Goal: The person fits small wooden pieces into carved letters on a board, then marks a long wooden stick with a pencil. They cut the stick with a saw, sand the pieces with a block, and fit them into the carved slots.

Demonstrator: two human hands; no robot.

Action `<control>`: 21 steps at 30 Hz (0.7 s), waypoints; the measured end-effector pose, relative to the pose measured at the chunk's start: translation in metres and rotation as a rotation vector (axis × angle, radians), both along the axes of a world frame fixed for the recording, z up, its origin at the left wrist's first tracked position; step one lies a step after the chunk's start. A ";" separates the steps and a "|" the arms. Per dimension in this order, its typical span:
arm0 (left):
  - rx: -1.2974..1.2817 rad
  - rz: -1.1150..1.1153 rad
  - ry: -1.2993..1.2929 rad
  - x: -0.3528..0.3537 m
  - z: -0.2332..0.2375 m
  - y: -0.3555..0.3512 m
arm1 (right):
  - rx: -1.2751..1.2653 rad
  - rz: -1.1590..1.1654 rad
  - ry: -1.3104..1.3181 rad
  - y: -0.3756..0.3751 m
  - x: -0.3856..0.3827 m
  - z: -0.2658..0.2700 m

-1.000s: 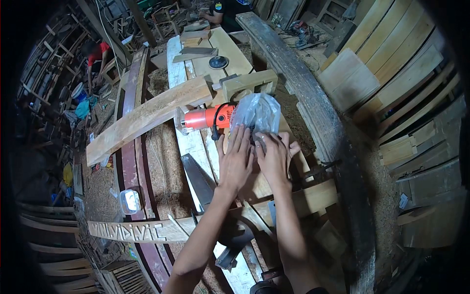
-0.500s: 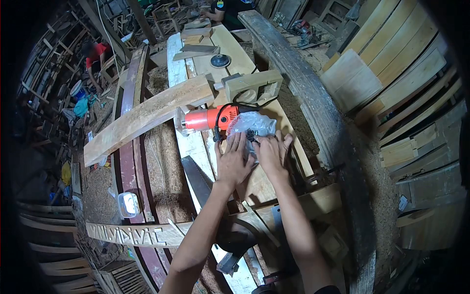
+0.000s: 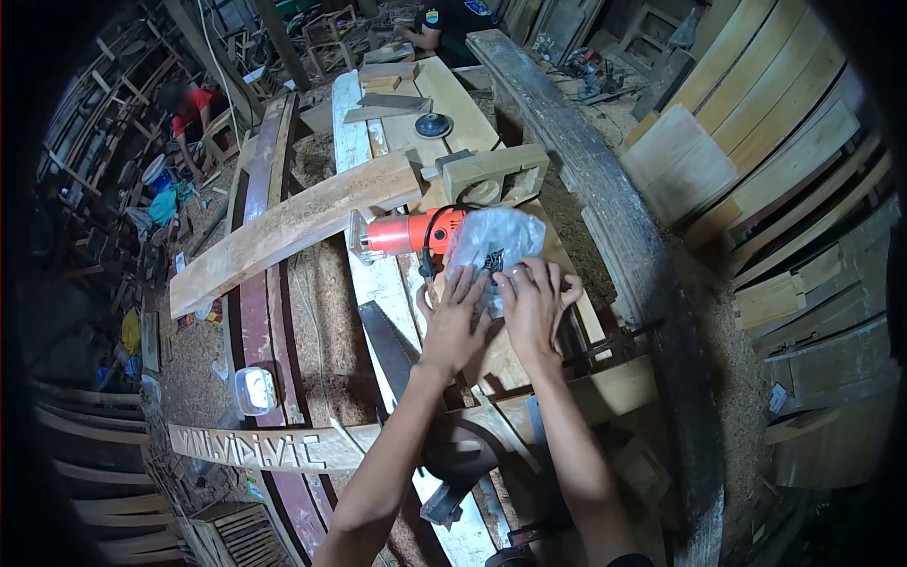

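Note:
A crumpled clear plastic bag with dark print lies on the wooden boards in front of me, partly over the rear of an orange router. My left hand is at the bag's near left edge, its fingertips bent onto the plastic and the little finger held out. Close beside it, my right hand grips the near right edge, fingers curled. Both thumbs are partly hidden. The router lies on its side with its clear base to the left and a black cord looped over it.
A hand saw lies left of my arms. Beyond the router sit a hollowed wooden block, a long plank and a black round disc. A carved board crosses in front. Two other people work farther back.
The plastic bag has spread and now covers more of the router's rear end. Both hands stay at its near edge, with the fingers slightly shifted. The view has tilted a little.

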State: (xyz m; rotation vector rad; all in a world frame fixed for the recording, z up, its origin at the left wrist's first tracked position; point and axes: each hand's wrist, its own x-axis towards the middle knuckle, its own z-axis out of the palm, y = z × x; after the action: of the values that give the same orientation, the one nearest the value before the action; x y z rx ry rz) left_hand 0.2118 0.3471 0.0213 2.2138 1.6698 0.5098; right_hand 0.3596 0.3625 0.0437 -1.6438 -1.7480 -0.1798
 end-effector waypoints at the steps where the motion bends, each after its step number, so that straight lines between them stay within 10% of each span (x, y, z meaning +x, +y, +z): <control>1: -0.004 0.007 0.003 -0.002 0.010 -0.007 | -0.001 0.051 0.058 -0.006 0.000 0.010; 10: 0.223 0.243 -0.337 -0.050 0.099 -0.123 | -0.067 0.308 0.416 -0.113 -0.059 0.092; 12: 0.212 0.368 -0.391 -0.070 0.114 -0.157 | -0.302 0.387 0.937 -0.146 -0.087 0.092; 21: 0.219 0.676 -0.407 -0.133 0.164 -0.278 | -0.475 0.813 1.064 -0.228 -0.156 0.119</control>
State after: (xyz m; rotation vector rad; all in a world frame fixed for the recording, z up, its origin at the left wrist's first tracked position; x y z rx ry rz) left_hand 0.0784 0.0693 0.1852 1.4622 2.1609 1.2610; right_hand 0.2031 0.1345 0.1624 -0.8318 -1.4359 1.3123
